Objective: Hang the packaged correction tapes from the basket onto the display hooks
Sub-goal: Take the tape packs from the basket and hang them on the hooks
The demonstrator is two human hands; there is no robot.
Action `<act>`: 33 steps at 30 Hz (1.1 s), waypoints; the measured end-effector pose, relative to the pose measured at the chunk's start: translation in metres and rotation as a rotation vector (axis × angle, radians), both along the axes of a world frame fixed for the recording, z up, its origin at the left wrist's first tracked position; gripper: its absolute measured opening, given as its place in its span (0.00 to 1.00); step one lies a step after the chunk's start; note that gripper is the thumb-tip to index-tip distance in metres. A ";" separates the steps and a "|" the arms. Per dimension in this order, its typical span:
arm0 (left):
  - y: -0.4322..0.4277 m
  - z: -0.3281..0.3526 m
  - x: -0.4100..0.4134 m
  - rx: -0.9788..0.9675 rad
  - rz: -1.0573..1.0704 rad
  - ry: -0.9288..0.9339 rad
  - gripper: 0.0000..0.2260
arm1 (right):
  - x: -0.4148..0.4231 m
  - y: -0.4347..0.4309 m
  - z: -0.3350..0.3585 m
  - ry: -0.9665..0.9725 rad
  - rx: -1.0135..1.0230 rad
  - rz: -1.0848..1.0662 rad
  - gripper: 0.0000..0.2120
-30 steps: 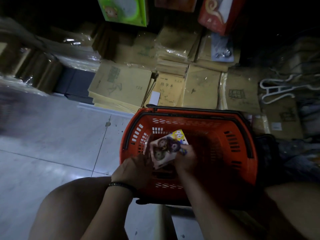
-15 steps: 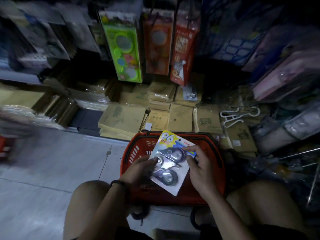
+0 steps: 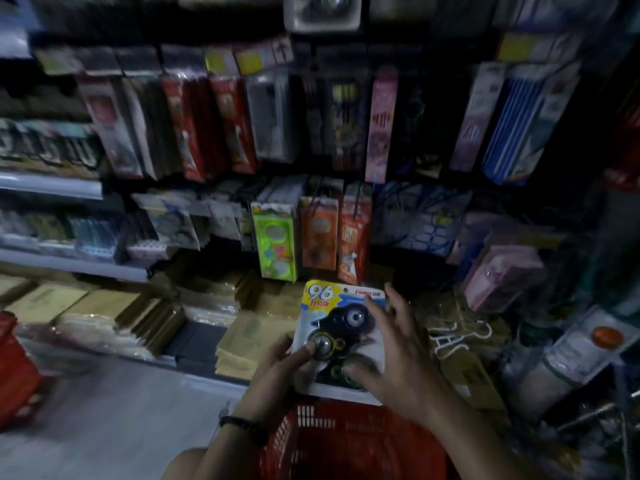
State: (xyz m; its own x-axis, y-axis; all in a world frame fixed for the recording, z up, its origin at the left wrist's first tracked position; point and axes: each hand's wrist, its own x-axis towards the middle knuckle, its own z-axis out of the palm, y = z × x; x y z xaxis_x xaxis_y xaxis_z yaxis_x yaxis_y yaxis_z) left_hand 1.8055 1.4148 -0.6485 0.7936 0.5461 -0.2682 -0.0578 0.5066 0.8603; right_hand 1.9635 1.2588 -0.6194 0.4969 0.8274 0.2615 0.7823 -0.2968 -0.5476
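Observation:
A blister pack of correction tapes [image 3: 341,336], white card with a yellow "96" corner, is held upright above the red basket [image 3: 349,441]. My left hand [image 3: 277,368] grips its lower left edge, thumb pressed on the front of the blister. My right hand [image 3: 398,355] lies over the pack's right side with fingers spread and straight. Hanging packs fill the display hooks [image 3: 318,188] above and behind; the hooks themselves are lost in the dark.
A green pack [image 3: 275,244], an orange pack [image 3: 318,233] and a red pack [image 3: 353,237] hang just above the held card. Stacked brown notebooks [image 3: 104,310] line the floor's edge. Another red basket [image 3: 15,372] stands at far left. Shelves run along the left.
The pack has come up out of the basket toward the display. My view has tilted up from the floor to the hanging packs. My right hand's fingers have spread out.

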 end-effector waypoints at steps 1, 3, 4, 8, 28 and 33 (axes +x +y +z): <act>0.000 0.015 0.001 0.013 0.008 -0.019 0.16 | 0.003 0.000 0.013 -0.070 -0.010 0.033 0.49; 0.003 0.042 0.003 0.035 0.036 -0.056 0.15 | 0.007 0.004 0.041 -0.189 -0.043 0.081 0.53; 0.006 0.055 0.005 0.058 0.040 -0.081 0.17 | 0.011 0.007 0.055 -0.242 -0.069 0.097 0.55; 0.016 0.109 0.011 0.203 0.058 -0.130 0.19 | 0.025 0.021 0.111 -0.353 -0.069 0.140 0.58; 0.129 0.290 0.030 0.628 0.601 -0.315 0.06 | 0.083 0.123 0.323 -0.727 0.122 -0.016 0.55; 0.148 0.313 0.036 0.653 0.688 -0.420 0.07 | 0.093 0.160 0.369 -0.870 0.132 -0.092 0.54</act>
State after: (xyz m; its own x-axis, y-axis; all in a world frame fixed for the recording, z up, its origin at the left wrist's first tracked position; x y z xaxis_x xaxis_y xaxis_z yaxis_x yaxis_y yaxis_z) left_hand 1.8416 1.5624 -0.3355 0.2160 0.8562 0.4693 -0.5166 -0.3077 0.7990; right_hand 2.0569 1.4192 -0.2508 0.1410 0.7304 0.6683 0.9137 -0.3558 0.1961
